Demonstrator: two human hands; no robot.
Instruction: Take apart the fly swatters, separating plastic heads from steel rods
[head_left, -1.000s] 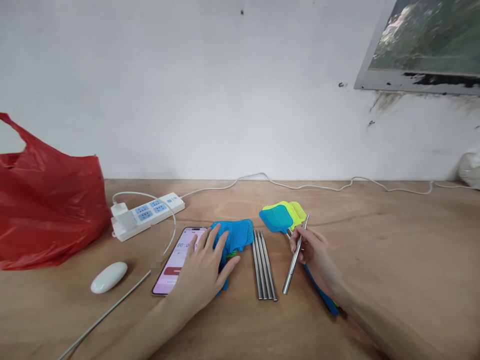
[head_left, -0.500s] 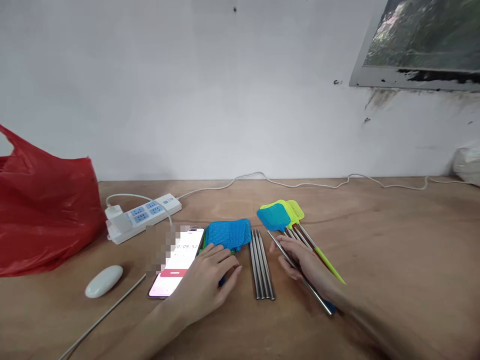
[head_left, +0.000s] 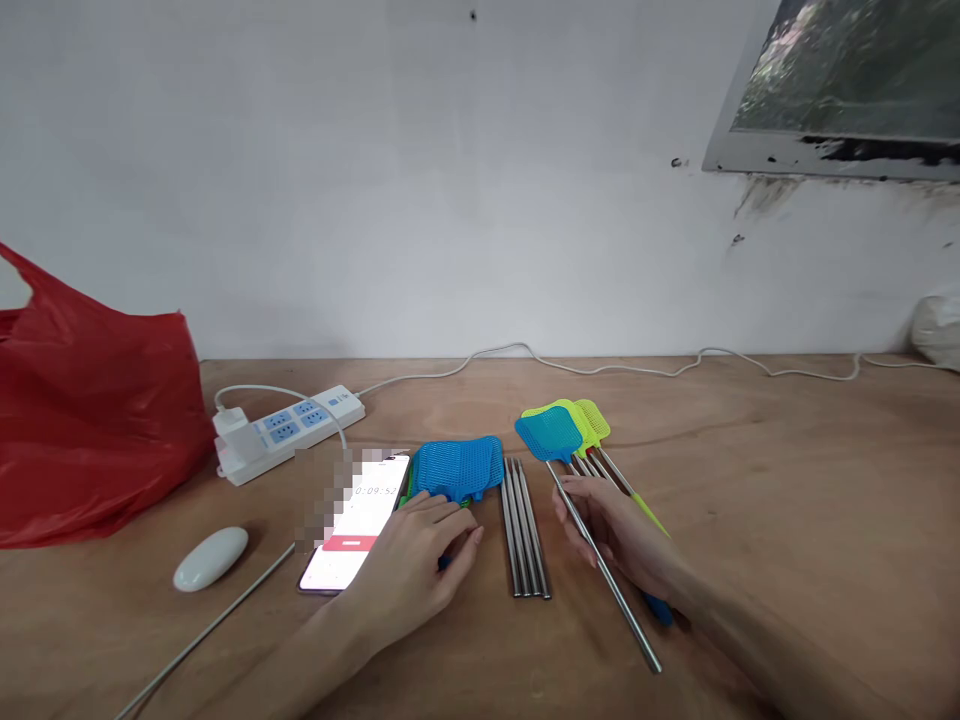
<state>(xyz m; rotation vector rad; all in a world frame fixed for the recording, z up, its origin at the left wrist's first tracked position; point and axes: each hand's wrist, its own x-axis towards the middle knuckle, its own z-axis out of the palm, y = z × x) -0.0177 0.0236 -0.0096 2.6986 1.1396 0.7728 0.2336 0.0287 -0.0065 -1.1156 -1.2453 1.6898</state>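
Observation:
My right hand (head_left: 619, 530) is closed around a thin metal rod (head_left: 619, 595), which slants down toward me. The rod's upper end meets the lower edge of a blue fly swatter head (head_left: 551, 433); whether it is joined there I cannot tell. Beneath that hand lie swatters with yellow-green heads (head_left: 592, 422) and metal shafts. My left hand (head_left: 420, 555) lies palm down with loosely bent fingers, over the near edge of a stack of blue swatter heads (head_left: 457, 467). Something dark blue shows under its fingers. Between my hands, several metal rods (head_left: 525, 530) lie side by side.
Left of my left hand lies a lit phone (head_left: 349, 545), partly blurred out. A white power strip (head_left: 289, 435) with a plugged-in charger, a white mouse-shaped object (head_left: 211, 558) and a red plastic bag (head_left: 97, 430) are farther left. A white cable (head_left: 585, 372) runs along the wall.
The rod in my right hand has swung to a steeper slant and its near end has come closer to me. Its upper end has moved right, to the blue swatter head. My left hand stays put.

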